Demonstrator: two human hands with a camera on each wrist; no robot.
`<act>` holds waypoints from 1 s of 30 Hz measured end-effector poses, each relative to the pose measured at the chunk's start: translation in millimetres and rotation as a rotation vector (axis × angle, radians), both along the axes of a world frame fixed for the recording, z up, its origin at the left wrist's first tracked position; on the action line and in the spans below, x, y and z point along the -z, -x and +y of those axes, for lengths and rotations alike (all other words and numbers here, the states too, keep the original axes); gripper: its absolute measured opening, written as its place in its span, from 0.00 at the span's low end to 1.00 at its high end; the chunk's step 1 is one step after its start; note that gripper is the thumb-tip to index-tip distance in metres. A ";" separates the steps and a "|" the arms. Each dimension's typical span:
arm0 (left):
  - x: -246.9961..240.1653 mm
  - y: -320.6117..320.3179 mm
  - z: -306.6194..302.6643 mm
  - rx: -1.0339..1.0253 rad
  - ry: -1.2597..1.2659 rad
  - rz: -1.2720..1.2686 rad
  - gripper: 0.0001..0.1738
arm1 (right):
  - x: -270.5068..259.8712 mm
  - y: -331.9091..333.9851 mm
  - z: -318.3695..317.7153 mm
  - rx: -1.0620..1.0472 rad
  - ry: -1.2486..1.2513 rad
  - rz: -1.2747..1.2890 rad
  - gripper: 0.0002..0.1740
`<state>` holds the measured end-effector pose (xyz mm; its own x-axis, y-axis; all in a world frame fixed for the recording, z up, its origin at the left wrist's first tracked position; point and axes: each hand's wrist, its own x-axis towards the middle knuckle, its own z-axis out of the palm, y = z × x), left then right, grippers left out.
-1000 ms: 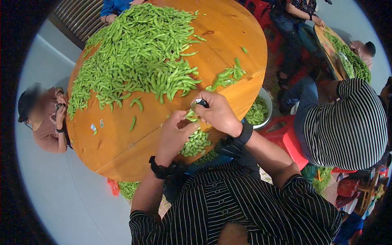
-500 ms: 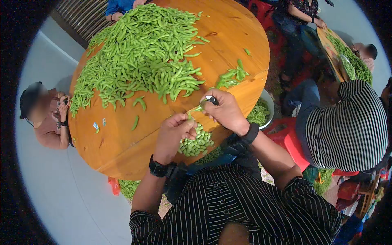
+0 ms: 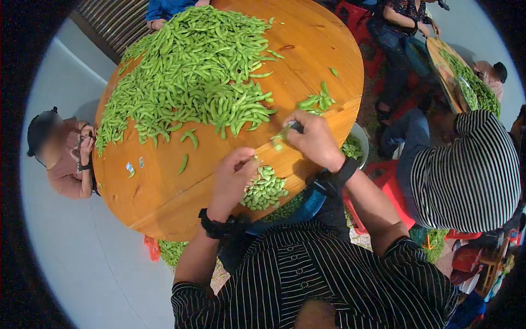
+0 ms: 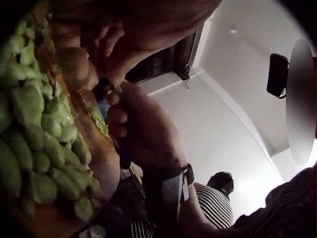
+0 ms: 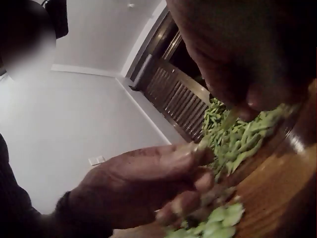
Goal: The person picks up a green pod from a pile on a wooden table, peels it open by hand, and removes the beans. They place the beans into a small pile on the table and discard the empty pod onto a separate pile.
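My left hand (image 3: 233, 181) is over the near table edge, fingers curled. Its thumb and forefinger pinch a small pale green bit (image 3: 256, 158). To its right, my right hand (image 3: 315, 141) grips a small black object (image 3: 296, 126), with a green pod (image 3: 278, 143), blurred, hanging at its fingertips. Shelled green beans (image 3: 266, 192) lie heaped below the left hand and fill the left side of the left wrist view. In the right wrist view the left hand (image 5: 138, 173) shows its thumb stretched above curled fingers.
A large mound of unshelled pods (image 3: 192, 77) covers the far part of the round wooden table (image 3: 318, 44). Several green shells (image 3: 318, 101) lie at the right. Below the edge are a blue basket (image 3: 312, 205) and a white bowl of pods (image 3: 353, 145). People sit around.
My hands have moved apart. The right hand has pulled away to the upper right with the pod that was stretched between both hands; the left stays over the beans.
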<state>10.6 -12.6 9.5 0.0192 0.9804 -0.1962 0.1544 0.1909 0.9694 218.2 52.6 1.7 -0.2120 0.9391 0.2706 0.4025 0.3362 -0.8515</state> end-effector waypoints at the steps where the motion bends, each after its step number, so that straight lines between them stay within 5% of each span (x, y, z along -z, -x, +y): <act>1: 3.2 7.0 1.0 -0.033 -0.017 -0.014 0.08 | 1.3 -6.6 5.2 0.054 -0.069 -0.120 0.07; 5: 25.9 52.8 6.1 -0.193 0.038 -0.008 0.08 | 4.2 -33.8 20.9 0.213 -0.167 -0.291 0.10; 7: 18.6 63.9 7.8 -0.105 -0.303 0.526 0.10 | 3.0 -44.6 25.6 0.239 -0.163 -0.354 0.10; 10: -7.1 52.1 -1.7 0.050 -0.258 0.910 0.11 | -4.2 -46.6 24.5 0.283 -0.186 -0.441 0.10; 14: 13.1 43.0 6.7 0.082 -0.312 0.755 0.11 | -10.9 -45.4 22.9 0.391 -0.287 -0.448 0.09; 16: 16.9 39.7 11.1 0.194 -0.437 0.965 0.13 | -10.6 -44.1 24.1 0.374 -0.314 -0.447 0.09; 20: 4.9 7.8 1.6 0.258 -0.377 0.907 0.13 | -5.3 -19.6 27.4 0.195 -0.276 -0.480 0.11; 22: 0.2 -0.8 2.8 0.385 -0.426 0.658 0.12 | -7.0 -4.6 25.0 0.080 -0.221 -0.569 0.13; 26: 16.2 6.2 17.2 0.369 -0.387 0.404 0.13 | 5.2 4.2 33.8 -0.044 -0.234 -0.566 0.10; 30: 3.4 32.5 40.6 0.166 -0.381 0.581 0.13 | 21.8 -18.1 48.1 0.073 -0.235 -0.698 0.11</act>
